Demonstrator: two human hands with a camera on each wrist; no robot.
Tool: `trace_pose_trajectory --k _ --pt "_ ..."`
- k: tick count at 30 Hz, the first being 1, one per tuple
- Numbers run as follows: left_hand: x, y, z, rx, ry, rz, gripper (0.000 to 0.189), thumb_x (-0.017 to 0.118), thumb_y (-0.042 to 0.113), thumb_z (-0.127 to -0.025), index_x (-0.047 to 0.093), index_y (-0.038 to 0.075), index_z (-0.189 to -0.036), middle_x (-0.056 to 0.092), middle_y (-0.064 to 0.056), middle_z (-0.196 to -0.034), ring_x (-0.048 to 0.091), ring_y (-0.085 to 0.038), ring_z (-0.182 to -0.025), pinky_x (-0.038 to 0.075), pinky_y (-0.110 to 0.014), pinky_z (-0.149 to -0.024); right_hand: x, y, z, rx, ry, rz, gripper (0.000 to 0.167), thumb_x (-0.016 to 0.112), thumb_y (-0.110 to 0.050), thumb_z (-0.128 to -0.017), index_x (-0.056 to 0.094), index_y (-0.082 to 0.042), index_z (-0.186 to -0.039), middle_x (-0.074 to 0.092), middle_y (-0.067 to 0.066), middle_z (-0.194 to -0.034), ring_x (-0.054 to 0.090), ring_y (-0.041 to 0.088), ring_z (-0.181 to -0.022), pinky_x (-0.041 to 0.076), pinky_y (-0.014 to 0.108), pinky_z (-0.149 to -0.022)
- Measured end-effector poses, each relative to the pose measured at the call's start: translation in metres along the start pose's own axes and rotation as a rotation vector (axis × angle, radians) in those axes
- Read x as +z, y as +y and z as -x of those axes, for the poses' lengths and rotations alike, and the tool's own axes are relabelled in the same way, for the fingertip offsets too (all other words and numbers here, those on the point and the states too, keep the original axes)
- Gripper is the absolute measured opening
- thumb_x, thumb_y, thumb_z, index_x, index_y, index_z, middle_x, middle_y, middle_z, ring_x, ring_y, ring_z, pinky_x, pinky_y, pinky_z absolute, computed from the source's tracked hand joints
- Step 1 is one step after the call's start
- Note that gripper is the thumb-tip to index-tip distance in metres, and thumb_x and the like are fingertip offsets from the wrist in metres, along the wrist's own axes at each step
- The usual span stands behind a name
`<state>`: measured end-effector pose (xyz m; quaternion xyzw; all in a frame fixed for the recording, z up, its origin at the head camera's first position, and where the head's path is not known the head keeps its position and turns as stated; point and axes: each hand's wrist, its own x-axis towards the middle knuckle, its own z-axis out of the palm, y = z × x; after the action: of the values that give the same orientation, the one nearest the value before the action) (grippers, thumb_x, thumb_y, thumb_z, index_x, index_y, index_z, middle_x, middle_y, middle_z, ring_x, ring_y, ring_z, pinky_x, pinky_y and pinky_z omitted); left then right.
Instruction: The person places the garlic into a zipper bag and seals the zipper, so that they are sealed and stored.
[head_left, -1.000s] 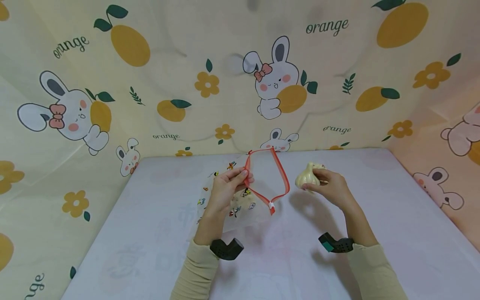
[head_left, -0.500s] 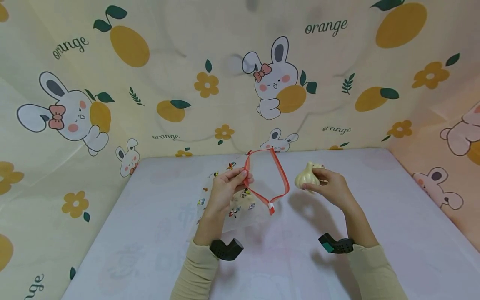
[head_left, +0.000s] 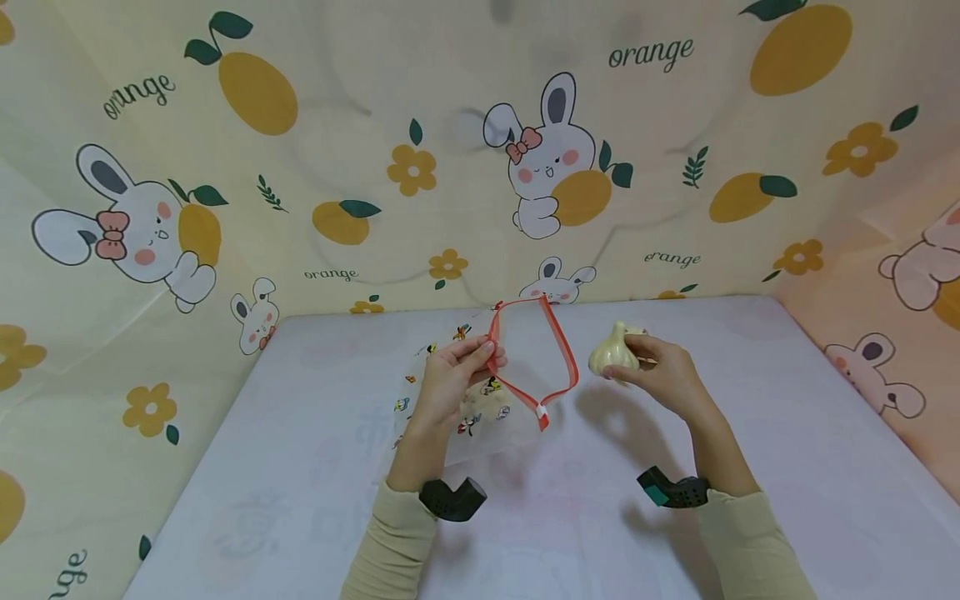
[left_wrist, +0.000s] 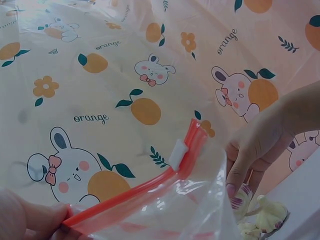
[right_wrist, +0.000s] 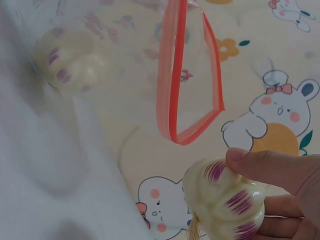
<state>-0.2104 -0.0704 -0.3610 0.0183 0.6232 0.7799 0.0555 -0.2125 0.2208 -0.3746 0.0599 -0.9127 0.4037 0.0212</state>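
Observation:
My left hand (head_left: 459,371) pinches the red zip edge of a clear plastic zip bag (head_left: 468,425) printed with small cartoon figures. Its mouth gapes toward the right, and a white slider (left_wrist: 178,155) sits near one end of the red strip. Inside the bag lies a pale garlic bulb (right_wrist: 75,62) with purple streaks, blurred by the plastic. To the right of the mouth, apart from it, my right hand (head_left: 663,371) holds a garlic bulb (head_left: 615,354) above the table between thumb and fingers. The left wrist view shows more pale bulb shapes (left_wrist: 270,212) by that hand; whether they are separate bulbs I cannot tell.
A white-covered table (head_left: 300,467) lies under both hands. Behind it and at the sides hangs a cream sheet (head_left: 330,150) printed with rabbits, oranges and flowers. Each wrist wears a black camera mount (head_left: 453,498).

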Motion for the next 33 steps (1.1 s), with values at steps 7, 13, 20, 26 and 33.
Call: trace_pose_trajectory --k 7,13,20,26,33 --pt "0.000 0.000 0.000 0.007 -0.007 -0.005 0.027 0.057 0.007 -0.096 0.062 -0.008 -0.117 0.072 0.010 -0.079 0.070 -0.003 -0.075 0.060 -0.020 -0.077 -0.001 -0.003 0.002 -0.008 0.001 -0.008 0.070 0.074 -0.029 -0.085 0.046 0.010 -0.137 0.043 0.033 -0.144 0.059 0.045 -0.117 0.058 0.044 -0.088" --pt "0.000 0.000 0.001 0.005 -0.005 -0.004 0.026 0.057 0.008 -0.096 0.063 -0.008 -0.116 0.072 0.010 -0.078 0.071 -0.003 -0.075 0.060 -0.021 -0.077 -0.001 -0.006 0.004 -0.028 0.012 -0.010 0.068 0.074 -0.027 -0.086 0.047 0.010 -0.136 0.048 0.032 -0.140 0.060 0.044 -0.113 0.060 0.038 -0.084" --pt "0.001 0.000 0.001 -0.001 0.004 0.005 0.026 0.057 0.007 -0.096 0.062 -0.009 -0.116 0.071 0.011 -0.076 0.070 -0.003 -0.073 0.059 -0.018 -0.073 -0.001 -0.009 0.006 -0.048 0.022 -0.018 0.068 0.075 -0.025 -0.085 0.047 0.010 -0.136 0.050 0.032 -0.138 0.060 0.045 -0.114 0.060 0.039 -0.084" --pt "0.001 0.001 0.001 -0.001 0.004 0.004 0.026 0.057 0.007 -0.096 0.062 -0.010 -0.116 0.071 0.011 -0.075 0.070 -0.002 -0.073 0.059 -0.017 -0.071 -0.001 -0.011 0.007 -0.061 0.031 -0.020 0.067 0.075 -0.023 -0.084 0.047 0.011 -0.135 0.051 0.033 -0.137 0.061 0.046 -0.114 0.059 0.042 -0.085" --pt "0.002 0.001 0.001 0.002 0.000 -0.004 0.028 0.057 0.008 -0.096 0.062 -0.010 -0.117 0.072 0.010 -0.077 0.070 -0.002 -0.073 0.059 -0.019 -0.073 -0.001 -0.013 0.008 -0.062 0.027 -0.029 0.068 0.075 -0.024 -0.084 0.047 0.010 -0.136 0.050 0.032 -0.138 0.060 0.045 -0.115 0.059 0.041 -0.086"
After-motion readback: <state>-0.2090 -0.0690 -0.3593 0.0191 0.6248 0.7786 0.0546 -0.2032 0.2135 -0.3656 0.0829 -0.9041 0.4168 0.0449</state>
